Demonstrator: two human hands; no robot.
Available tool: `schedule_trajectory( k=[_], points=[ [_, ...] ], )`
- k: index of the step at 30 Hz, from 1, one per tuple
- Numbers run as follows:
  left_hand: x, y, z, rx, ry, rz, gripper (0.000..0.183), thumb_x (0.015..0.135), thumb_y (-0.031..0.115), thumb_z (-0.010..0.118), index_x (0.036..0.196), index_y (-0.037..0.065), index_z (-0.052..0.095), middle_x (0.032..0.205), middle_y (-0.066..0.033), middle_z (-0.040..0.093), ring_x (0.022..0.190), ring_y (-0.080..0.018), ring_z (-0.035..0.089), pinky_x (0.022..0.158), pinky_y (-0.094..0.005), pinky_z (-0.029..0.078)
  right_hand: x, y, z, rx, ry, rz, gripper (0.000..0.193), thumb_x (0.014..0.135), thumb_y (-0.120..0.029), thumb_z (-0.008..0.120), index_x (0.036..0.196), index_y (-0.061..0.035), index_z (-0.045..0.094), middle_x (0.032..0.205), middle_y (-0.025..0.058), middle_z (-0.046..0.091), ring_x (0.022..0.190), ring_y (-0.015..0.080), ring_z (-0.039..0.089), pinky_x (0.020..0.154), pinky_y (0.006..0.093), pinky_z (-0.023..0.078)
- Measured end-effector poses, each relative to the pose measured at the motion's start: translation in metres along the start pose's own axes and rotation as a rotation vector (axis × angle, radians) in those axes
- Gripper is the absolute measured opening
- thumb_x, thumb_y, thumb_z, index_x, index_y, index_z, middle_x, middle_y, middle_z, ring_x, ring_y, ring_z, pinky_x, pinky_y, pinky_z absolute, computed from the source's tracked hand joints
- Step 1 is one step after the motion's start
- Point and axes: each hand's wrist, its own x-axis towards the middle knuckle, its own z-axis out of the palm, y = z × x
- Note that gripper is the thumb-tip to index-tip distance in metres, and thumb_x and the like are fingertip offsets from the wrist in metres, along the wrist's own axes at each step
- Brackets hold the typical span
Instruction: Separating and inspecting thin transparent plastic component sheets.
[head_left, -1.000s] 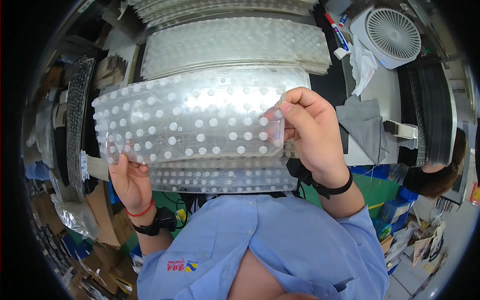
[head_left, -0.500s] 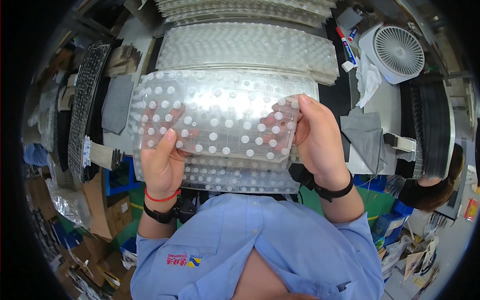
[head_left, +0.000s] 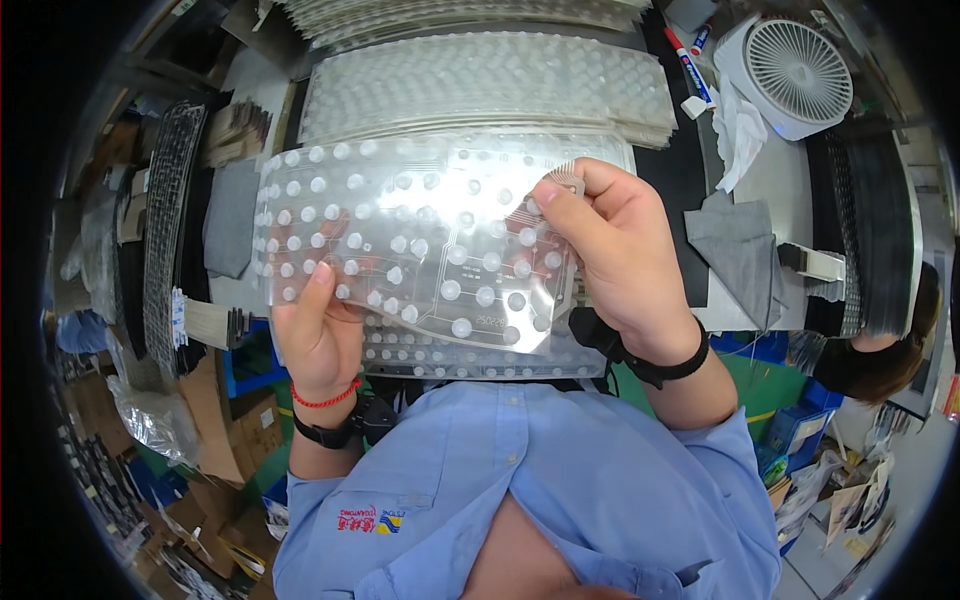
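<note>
A clear, flexible keyboard membrane (head_left: 425, 270) with rows of whitish rubber domes and fine printed traces hangs between my hands, bowed and glossy. My left hand (head_left: 318, 325) pinches its lower left edge, thumb on top and the fingers showing blurred through the film. At its upper right corner my right hand (head_left: 630, 260) grips the sheet between thumb and fingers, and a striped tail of traces stands up there. Beneath it, partly covered, lie more domed sheets (head_left: 480, 364) at the near edge of the bench.
Beyond my hands stands a stack of domed membranes (head_left: 480, 85). A white fan (head_left: 795, 75), markers (head_left: 690, 72) and crumpled tissue (head_left: 740, 145) are at the far right. Grey cloths (head_left: 735, 255) flank the work area. Dark keyboard parts (head_left: 172, 235) stand at left; another person (head_left: 865, 365) is at right.
My right hand has moved left and slightly up, its thumb now farther over the membrane's corner. The sheet bends more, its lower right part dipping toward me. My left hand keeps its pinch.
</note>
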Motion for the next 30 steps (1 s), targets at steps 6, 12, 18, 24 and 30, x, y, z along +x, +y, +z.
schedule_trajectory(
  k=[6,12,18,24,30],
  points=[
    [0.0,-0.002,-0.009,0.038,-0.065,-0.021,0.051,0.096,0.003,0.049,0.145,0.002,0.035,0.142,-0.0134,0.046,0.128,-0.0241,0.049,0.108,-0.0414,0.039,-0.001,-0.002,0.001,-0.016,0.022,0.013,0.016,0.094,-0.012,0.063,0.091,0.0036,0.061,0.077,0.0067,0.066,0.058,0.0102,0.061,0.055,0.0235,0.05],
    [-0.004,-0.002,-0.033,0.148,-0.075,0.067,0.052,0.097,0.012,0.052,0.145,0.003,0.036,0.143,-0.014,0.046,0.13,-0.0256,0.047,0.108,-0.0442,0.038,-0.007,-0.002,0.0,-0.021,0.051,-0.012,0.022,0.097,-0.016,0.059,0.083,0.0007,0.062,0.075,0.0046,0.065,0.06,0.0076,0.06,0.054,0.0229,0.048],
    [-0.013,0.035,-0.078,-0.343,-0.176,0.129,0.063,0.098,0.041,0.048,0.145,0.001,0.036,0.148,-0.0136,0.042,0.137,-0.0305,0.037,0.113,-0.0508,0.028,-0.038,0.01,-0.034,-0.235,0.032,-0.144,0.031,0.099,-0.017,0.057,0.073,-0.0006,0.061,0.069,-0.0019,0.06,0.058,0.0018,0.051,0.052,0.0198,0.04],
    [-0.053,0.038,-0.128,0.203,0.154,0.22,0.055,0.093,0.015,0.053,0.143,-0.002,0.036,0.139,-0.0144,0.048,0.126,-0.0247,0.049,0.106,-0.0426,0.039,-0.072,0.023,-0.052,-0.444,0.04,0.187,0.033,0.098,-0.021,0.059,0.074,0.0018,0.06,0.061,0.0003,0.058,0.053,0.0037,0.051,0.047,0.0216,0.039],
    [-0.074,0.037,-0.146,0.578,0.14,0.052,0.057,0.091,0.004,0.058,0.143,-0.003,0.035,0.135,-0.0138,0.048,0.12,-0.0217,0.05,0.099,-0.032,0.043,-0.082,0.049,-0.065,-0.827,0.146,0.138,0.036,0.092,-0.021,0.066,0.067,0.0032,0.057,0.053,0.0018,0.051,0.05,0.0057,0.045,0.047,0.0248,0.036]
  ],
)
